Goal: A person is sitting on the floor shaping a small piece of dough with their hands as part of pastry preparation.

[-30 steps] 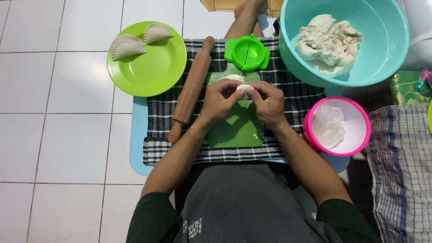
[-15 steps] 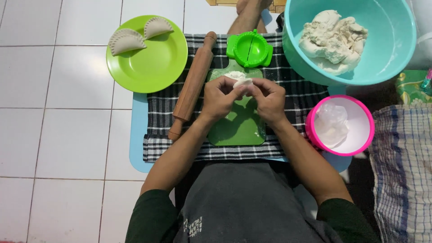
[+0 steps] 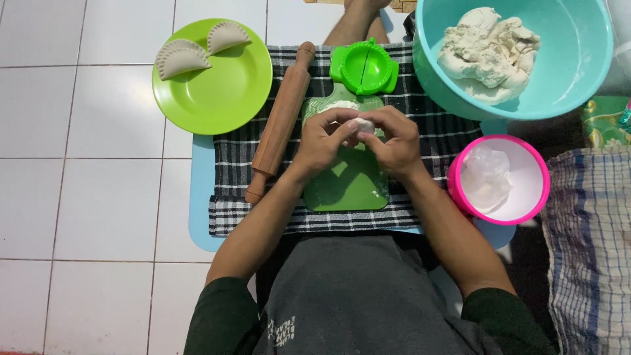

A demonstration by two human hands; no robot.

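Both hands meet over a green cutting board (image 3: pixel 348 187) on a black-and-white checked cloth (image 3: pixel 230 167). My left hand (image 3: pixel 323 141) and my right hand (image 3: pixel 393 141) pinch a small white lump of dough (image 3: pixel 364 124) between their fingertips. Just beyond the hands lies a green round dumpling press (image 3: pixel 363 68), open. A wooden rolling pin (image 3: pixel 280 121) lies to the left of the board.
A green plate (image 3: pixel 220 89) at the upper left carries two shaped half-moon pastries (image 3: pixel 181 58). A teal bowl (image 3: pixel 572 72) at the upper right holds a big mass of dough (image 3: pixel 486 56). A pink bowl (image 3: pixel 526 177) with white plastic sits right. White floor tiles surround.
My hands stay together over the board, still working the dough lump with the fingertips. The view has shifted slightly; nothing else has moved.
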